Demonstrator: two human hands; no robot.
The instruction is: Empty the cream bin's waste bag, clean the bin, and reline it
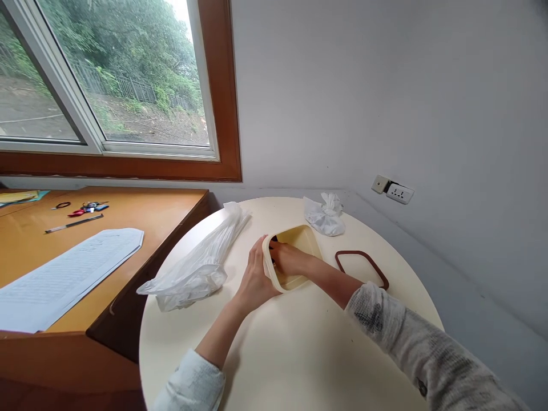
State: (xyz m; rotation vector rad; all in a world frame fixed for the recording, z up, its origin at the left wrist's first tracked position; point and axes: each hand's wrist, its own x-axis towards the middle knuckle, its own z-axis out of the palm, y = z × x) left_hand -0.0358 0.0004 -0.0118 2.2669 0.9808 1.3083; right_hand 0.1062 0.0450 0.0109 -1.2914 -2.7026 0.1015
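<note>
My left hand [256, 281] grips the outer left side of a cream plastic bin [314, 242], which is tipped so its mouth faces me. My right hand [289, 260] reaches inside, its fingers near the inner left wall. A small dark thing shows by those fingertips, too covered to make out; whether they hold it I cannot see. Just right of the bin, a brown rounded frame [363, 253] lies on the round cream table [308, 354]. To the left is a long bundle of thin white plastic bags [201, 268]. Behind the bin sits a knotted white plastic bag [326, 216].
A wooden desk [171, 208] adjoins the table at left, bearing written sheets of paper [81, 274], a pen [73, 224] and keys [89, 209]. A window [141, 74] is above it. The wall behind carries a power socket [399, 193].
</note>
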